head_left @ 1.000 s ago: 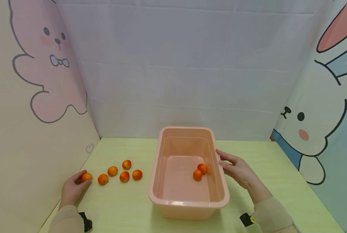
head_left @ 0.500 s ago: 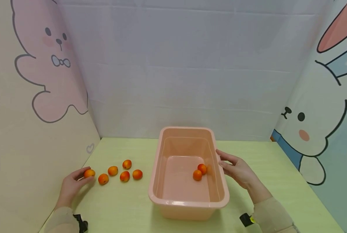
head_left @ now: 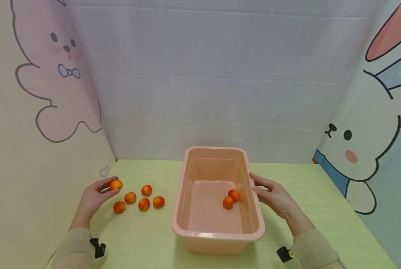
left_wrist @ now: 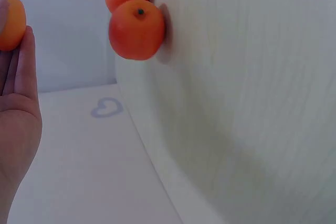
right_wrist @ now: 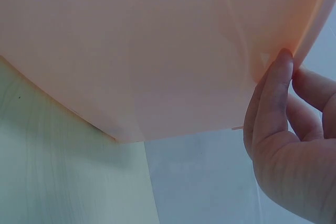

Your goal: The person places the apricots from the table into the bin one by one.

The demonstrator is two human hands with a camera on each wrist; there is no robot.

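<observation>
- Your left hand (head_left: pixel 94 196) was up off the worktop (head_left: pixel 146 239), at about 9 o'clock from the pink tub (head_left: pixel 217 233).
- That hand's grip was pinched on one small orange fruit (head_left: pixel 116 184), held at the tips of the thumb and fingers.
- In the left wrist view, the same fruit (left_wrist: pixel 10 23) sat at your fingertips (left_wrist: pixel 23 61).
- Four more orange fruits lay on the worktop just to the right of that hand, close together, at 9 o'clock from the tub: one (head_left: pixel 119 207), one (head_left: pixel 130 197), one (head_left: pixel 144 204) and one (head_left: pixel 158 201). A fifth (head_left: pixel 146 190) lay just behind them.
- Two fruits were inside the tub, touching each other near its right wall: one (head_left: pixel 228 202) and one (head_left: pixel 233 195).
- Your right hand (head_left: pixel 274 198) was at 3 o'clock from the tub, with its fingers on the tub's right rim.
- That hand's grip was loose: the fingers were mostly straight, and in the right wrist view one fingertip (right_wrist: pixel 281 66) pressed on the edge of the tub (right_wrist: pixel 157 51).
- The tub stood on the worktop at 12 o'clock from you.
</observation>
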